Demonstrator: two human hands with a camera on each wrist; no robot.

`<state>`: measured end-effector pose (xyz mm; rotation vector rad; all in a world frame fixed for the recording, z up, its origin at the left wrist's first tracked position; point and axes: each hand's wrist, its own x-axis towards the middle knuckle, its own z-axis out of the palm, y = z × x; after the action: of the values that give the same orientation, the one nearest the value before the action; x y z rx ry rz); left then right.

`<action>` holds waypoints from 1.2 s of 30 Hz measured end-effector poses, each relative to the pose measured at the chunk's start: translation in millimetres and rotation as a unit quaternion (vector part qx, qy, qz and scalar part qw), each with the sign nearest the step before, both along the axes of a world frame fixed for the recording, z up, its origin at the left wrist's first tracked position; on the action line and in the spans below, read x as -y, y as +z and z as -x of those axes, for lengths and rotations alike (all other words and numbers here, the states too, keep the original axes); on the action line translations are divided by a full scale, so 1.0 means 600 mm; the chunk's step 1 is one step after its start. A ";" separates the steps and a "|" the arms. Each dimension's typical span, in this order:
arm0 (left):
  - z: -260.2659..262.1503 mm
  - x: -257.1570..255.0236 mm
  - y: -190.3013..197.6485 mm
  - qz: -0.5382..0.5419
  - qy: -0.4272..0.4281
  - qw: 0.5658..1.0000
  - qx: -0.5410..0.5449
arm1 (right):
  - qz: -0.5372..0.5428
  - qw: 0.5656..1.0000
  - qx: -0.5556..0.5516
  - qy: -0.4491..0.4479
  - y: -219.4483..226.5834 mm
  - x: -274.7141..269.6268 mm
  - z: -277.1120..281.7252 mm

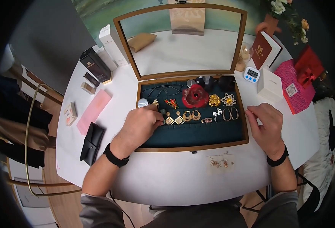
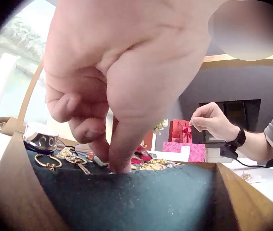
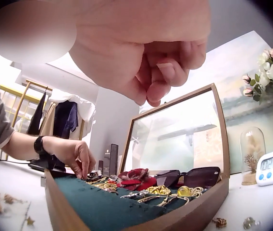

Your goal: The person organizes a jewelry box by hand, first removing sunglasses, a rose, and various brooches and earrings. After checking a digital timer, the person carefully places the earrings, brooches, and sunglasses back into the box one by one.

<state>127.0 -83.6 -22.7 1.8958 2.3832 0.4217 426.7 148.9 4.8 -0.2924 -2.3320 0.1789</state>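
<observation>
A wooden display box (image 1: 192, 148) with a dark green lining stands with its glass lid raised. My left hand (image 1: 140, 123) reaches over its left side, thumb and fingertips pinched down at the lining. Between them a small greenish piece of jewelry (image 2: 100, 161) partly shows; the fingers hide the rest. Beside that hand lie square drop earrings (image 1: 169, 120) and gold hoop earrings (image 1: 187, 116). My right hand (image 1: 267, 123) hovers by the box's right edge, fingers loosely curled, nothing visible in it. A red flower brooch (image 1: 195, 96) and a gold brooch (image 1: 214, 100) sit farther back.
A bag of small jewelry (image 1: 220, 163) lies in front of the box. To the left are a black case (image 1: 92, 143), a pink box (image 1: 94, 111) and cosmetics boxes (image 1: 95, 64). A timer (image 1: 251, 75), a white box (image 1: 270, 84) and a pink patterned box (image 1: 295, 87) stand right.
</observation>
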 end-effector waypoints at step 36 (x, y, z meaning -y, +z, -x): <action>0.000 -0.035 0.033 0.118 -0.039 0.992 0.003 | -0.012 0.998 -0.057 0.001 -0.013 -0.031 -0.047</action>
<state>126.7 -62.9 -2.9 1.8692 2.2297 0.1323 455.1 167.2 -2.8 -0.2611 -2.2211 0.1647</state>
